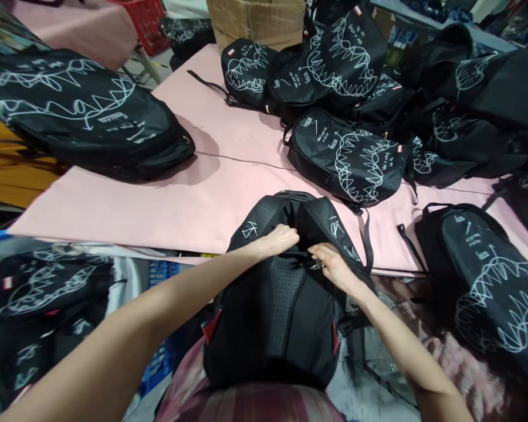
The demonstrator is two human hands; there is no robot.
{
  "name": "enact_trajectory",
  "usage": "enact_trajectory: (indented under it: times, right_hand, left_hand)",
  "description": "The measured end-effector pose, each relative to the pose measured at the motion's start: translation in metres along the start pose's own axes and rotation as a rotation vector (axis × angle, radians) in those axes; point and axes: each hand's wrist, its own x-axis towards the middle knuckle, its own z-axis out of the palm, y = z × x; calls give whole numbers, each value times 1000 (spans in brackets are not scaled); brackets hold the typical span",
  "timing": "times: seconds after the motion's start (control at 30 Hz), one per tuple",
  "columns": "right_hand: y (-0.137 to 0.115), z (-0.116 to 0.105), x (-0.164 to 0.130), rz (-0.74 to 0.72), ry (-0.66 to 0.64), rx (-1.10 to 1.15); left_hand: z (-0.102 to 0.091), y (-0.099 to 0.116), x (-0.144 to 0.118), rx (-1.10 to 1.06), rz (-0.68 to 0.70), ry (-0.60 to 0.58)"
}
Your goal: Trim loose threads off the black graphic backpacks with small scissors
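Black backpack point(284, 310) upright at edge of desk point(158, 214), left hand point(280, 239) with fingers clamped on its upper back, right hand point(332, 264) with fingers clamped on small metallic item point(317, 265), "Success" legible on printed backpack point(349, 161) beyond, strap lettering point(249, 229) unreadable.

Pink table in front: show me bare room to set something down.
Bare pink cloth lies between the leftmost tabletop backpack and the middle backpack, crossed by a thin cord; it continues to the near edge, left of the handled backpack. Rightward is crowded with piled backpacks.
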Motion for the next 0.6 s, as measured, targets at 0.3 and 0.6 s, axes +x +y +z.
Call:
enact_trajectory:
  times: [0.3, 0.6]
  right_hand:
    - [12, -42, 45, 322, -87, -380]
    - [-2, -28, 78, -1, -396, -513]
  left_hand:
    - [3, 2, -21, -166, -203, 117]
    - [-4, 5, -26, -275, -229, 125]
